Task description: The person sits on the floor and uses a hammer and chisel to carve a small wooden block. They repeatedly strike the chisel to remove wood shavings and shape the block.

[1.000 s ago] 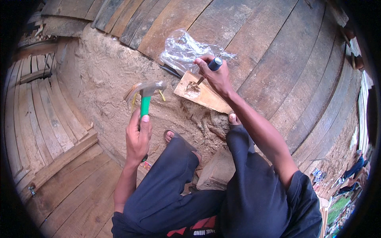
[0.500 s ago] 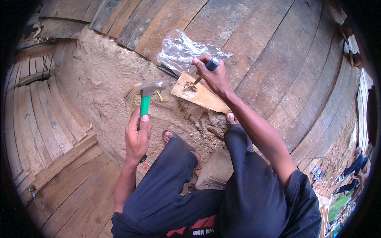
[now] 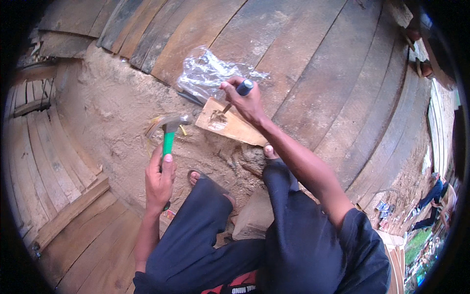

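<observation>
My left hand [image 3: 159, 180] is closed round the green handle of a claw hammer [image 3: 168, 141], its metal head raised over the sandy ground. In my right hand [image 3: 247, 102] is a chisel [image 3: 244, 88] with a dark blue handle, held at a slant. Its blade points down into a rough, chipped hollow in a pale wooden block [image 3: 240, 130]; the very tip is hard to make out among the chips. The toes of my foot [image 3: 270, 151] rest at the block's near right end. Hammer and chisel are apart.
Crumpled clear plastic [image 3: 205, 71] lies just beyond the block, on weathered planks [image 3: 313, 73]. Sawdust-covered ground [image 3: 117, 98] spreads to the left, with more boards [image 3: 54, 157] past it. A wooden chunk [image 3: 254, 215] sits between my legs. Another person [image 3: 435, 198] is at far right.
The whole view has shifted, so everything appears a little further left and lower. Both hands keep their grips, and the chisel stays in the hollow.
</observation>
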A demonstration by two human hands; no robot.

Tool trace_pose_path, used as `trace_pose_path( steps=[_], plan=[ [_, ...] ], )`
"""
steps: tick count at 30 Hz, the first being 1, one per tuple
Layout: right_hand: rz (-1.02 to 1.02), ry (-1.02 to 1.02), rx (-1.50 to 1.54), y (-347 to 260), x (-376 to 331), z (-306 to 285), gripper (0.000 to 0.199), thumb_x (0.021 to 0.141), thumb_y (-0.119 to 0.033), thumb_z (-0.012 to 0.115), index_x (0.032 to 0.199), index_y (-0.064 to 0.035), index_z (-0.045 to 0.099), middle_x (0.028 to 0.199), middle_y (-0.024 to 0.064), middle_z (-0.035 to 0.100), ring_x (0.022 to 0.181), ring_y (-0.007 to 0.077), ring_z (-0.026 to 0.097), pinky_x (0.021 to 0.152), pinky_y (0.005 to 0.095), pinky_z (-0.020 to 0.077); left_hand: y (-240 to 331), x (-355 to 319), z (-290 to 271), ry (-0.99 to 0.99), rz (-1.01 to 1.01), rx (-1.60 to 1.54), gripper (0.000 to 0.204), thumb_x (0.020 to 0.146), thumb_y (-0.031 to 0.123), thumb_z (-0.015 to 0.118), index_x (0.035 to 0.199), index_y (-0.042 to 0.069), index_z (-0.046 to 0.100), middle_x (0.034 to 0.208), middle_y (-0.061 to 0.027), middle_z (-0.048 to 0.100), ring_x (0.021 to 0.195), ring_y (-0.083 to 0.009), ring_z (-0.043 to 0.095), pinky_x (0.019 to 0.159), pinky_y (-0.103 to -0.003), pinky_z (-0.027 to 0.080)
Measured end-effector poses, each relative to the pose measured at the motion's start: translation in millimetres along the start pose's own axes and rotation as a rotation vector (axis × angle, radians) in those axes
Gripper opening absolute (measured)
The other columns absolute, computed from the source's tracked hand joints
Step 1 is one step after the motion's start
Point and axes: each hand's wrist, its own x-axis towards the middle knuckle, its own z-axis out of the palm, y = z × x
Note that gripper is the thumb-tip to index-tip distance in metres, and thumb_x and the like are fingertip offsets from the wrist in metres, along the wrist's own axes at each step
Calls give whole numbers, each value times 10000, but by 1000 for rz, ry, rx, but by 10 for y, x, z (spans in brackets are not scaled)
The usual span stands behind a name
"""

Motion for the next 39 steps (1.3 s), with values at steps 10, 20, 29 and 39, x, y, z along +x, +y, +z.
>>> trace_pose_path(
  steps=[10,20,29,39],
  plan=[
    [-51,75,-76,78,45,-31,211,927,-222,636,874,-24,689,667,2,623,599,59,559,546,225,449,-87,57,-24,10,0,14,407,1016,277,473,1350,48,434,632,81,372,511,-3,336,434,-184,277],
    [-265,118,-80,206,62,102,249,879,-216,662,797,19,641,611,70,558,581,107,497,539,311,427,-461,145,7,120,-92,-159,428,1028,259,451,1400,56,391,658,70,322,510,5,275,416,-190,184],
    [-241,122,25,266,75,68,255,895,-218,635,792,13,605,662,51,555,648,122,502,608,321,441,-1243,355,-205,133,-3,-159,479,1013,286,464,1424,56,373,653,65,340,518,-19,305,441,-195,219],
    [-315,167,-38,310,21,125,241,917,-185,602,805,22,552,657,81,486,641,144,450,595,341,409,-35,76,10,-54,-18,108,428,930,230,513,1304,23,480,798,-40,511,643,-96,460,543,-281,392]
  ],
)
